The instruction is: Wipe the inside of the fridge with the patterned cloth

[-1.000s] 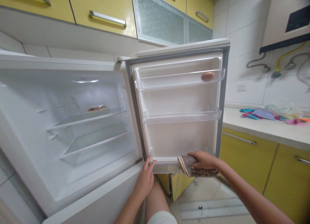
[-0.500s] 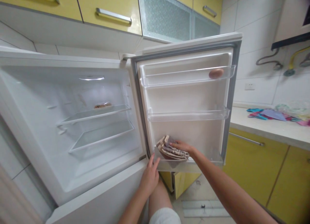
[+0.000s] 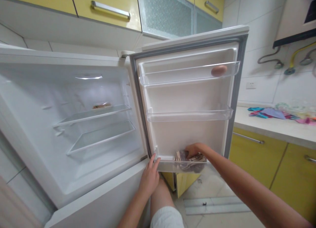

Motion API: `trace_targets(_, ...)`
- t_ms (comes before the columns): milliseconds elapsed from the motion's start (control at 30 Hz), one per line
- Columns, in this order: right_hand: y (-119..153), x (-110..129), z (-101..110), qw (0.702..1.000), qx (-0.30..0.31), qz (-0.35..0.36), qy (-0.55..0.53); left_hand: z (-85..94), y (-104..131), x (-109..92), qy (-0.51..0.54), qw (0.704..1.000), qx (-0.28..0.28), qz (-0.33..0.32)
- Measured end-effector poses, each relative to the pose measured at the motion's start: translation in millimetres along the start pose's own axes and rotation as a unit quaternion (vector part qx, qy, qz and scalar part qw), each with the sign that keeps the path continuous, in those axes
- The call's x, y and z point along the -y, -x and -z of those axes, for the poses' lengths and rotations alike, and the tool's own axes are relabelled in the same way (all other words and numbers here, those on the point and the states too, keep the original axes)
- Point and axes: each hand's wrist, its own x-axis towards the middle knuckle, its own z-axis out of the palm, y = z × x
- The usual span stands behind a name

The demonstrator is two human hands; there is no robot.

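Inside the bottom door bin [image 3: 168, 166] lies a folded brown-and-cream patterned cloth [image 3: 181, 157], partly seen through the clear front wall. My right hand [image 3: 195, 149] reaches down into the bin with its bent fingers on the cloth; the fingertips are hidden in its folds. At the bin's left end, near the hinge side, my left hand [image 3: 150, 175] rests with fingers stretched out and slightly apart, touching the bin's corner. The white refrigerator door [image 3: 177, 136] stands wide open.
An egg [image 3: 219, 70] sits in the top door bin [image 3: 172, 77]. A small brown item [image 3: 102, 105] lies on the upper glass shelf [image 3: 91, 116]. Coloured cloths [image 3: 271, 113] lie on the counter [image 3: 249, 122] at right. A yellow cabinet door [image 3: 187, 182] stands ajar below.
My right hand has moved the cloth rightward and down into the bottom bin, where it now sits behind the front wall. My left hand stays at the bin's left end.
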Motion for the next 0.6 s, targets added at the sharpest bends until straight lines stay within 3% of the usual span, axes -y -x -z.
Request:
trace_targets(100, 31.8, -28.4, 0.8, 0.999, 0.006, -0.015, 0.031, -2.3, 0.5, 2.6, 0.014, 1.0, -0.003, -0.002)
trace_targets(233, 63.3, -47.0, 6.3, 0.999, -0.039, 0.006, 0.025, -2.9, 0.9, 4.6, 0.018, 1.0, 0.0, -0.015)
trace_targets(433, 81.9, -41.4, 22.9, 0.986, -0.12, 0.089, -0.076, -3.0, 1.2, 5.1, 0.036, 0.999, -0.001, -0.014)
trace_targets(600, 71.4, -30.3, 10.1, 0.985, -0.09, 0.096, -0.113, -6.3, 1.2, 7.3, 0.024, 0.999, -0.01, -0.019)
